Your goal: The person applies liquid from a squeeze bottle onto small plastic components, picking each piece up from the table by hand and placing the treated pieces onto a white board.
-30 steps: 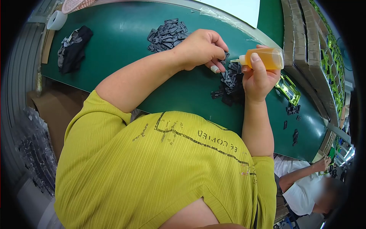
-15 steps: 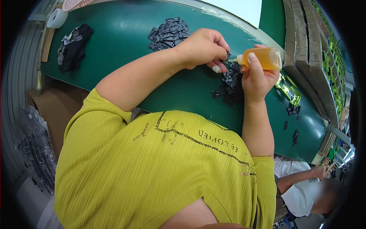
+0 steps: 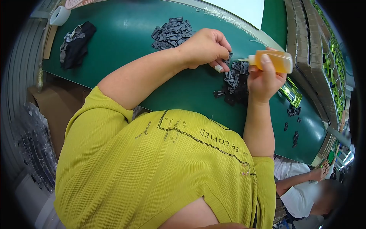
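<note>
My left hand [image 3: 209, 49] is closed, pinching a small dark plastic part [image 3: 228, 58] mostly covered by the fingers. One of its fingertips has a white wrap. In my right hand [image 3: 267, 80] is a squeeze bottle [image 3: 281, 62] of amber liquid, lying nearly level with its thin nozzle pointing left. The nozzle tip is a short gap away from the part. Beneath and beside both hands lies a heap of dark plastic parts [image 3: 232, 80]. A bigger pile of similar grey parts [image 3: 171, 34] sits beyond my left forearm.
A shiny green plastic piece [image 3: 291, 92] and several loose dark parts [image 3: 294, 111] lie right of my right arm. Cardboard boxes [image 3: 301, 42] line the right edge. Dark cloth [image 3: 78, 45] and a white roll [image 3: 60, 16] are far left. Another person [image 3: 301, 191] sits at lower right.
My right hand has moved the bottle to the right, drawing its nozzle away from the part. My left hand has stayed nearly in place.
</note>
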### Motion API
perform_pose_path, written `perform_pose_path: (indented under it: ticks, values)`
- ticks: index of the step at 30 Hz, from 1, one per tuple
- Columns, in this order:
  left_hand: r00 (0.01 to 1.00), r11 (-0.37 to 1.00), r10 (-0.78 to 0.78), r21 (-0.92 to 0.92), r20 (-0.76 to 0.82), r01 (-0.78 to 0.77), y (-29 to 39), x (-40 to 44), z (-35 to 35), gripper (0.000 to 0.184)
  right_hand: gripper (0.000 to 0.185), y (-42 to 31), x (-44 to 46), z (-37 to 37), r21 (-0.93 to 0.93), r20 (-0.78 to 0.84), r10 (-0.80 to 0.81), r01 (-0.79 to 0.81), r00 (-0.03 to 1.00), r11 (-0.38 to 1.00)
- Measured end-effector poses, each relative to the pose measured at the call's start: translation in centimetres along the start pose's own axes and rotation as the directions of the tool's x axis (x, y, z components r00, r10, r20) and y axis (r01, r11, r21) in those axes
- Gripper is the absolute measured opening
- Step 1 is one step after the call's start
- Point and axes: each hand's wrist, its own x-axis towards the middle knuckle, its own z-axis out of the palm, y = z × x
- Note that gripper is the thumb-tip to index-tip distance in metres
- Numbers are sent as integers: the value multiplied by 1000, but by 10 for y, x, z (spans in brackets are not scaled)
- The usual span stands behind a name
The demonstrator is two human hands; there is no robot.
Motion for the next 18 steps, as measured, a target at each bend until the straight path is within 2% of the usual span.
perform_pose_path:
  ticks: [2, 4, 6, 8, 11, 12, 14, 17, 18]
  values:
    - [1000, 999, -9, -47, 10, 10, 0, -1, 0, 20, 22, -7, 7, -6, 127, -46, 63, -57, 997, 990]
    - [1000, 996, -14, -86, 12, 15, 2, -2, -1, 19, 25, -5, 12, -13, 173, -30, 70, -64, 997, 983]
    - [1000, 999, -5, -54, 9, 5, 6, -1, -3, 19, 28, -5, 12, -11, 169, -84, 97, -82, 992, 982]
    - [993, 996, 91, -19, -77, -93, 17, 9, -10, 20, 28, -3, 11, -8, 158, -103, 121, -103, 987, 982]
    - [950, 976, 214, 3, -228, -220, 45, 32, -25, 22, 28, -1, 10, -9, 157, -48, 116, -107, 992, 982]
    - [918, 962, 274, 69, -287, -266, 53, 45, -33, 21, 28, -2, 9, -7, 153, -47, 117, -108, 992, 982]
    - [874, 944, 309, 232, -374, -234, 82, 52, -40, 22, 27, -4, 10, -5, 151, -43, 113, -106, 993, 983]
    - [794, 900, 424, 302, -435, -315, 78, 108, -74, 28, 27, -4, 9, -6, 145, -31, 102, -97, 994, 985]
    - [727, 814, 521, 518, -448, -264, 75, 114, -81, 31, 26, -3, 9, -7, 149, -41, 104, -97, 994, 984]
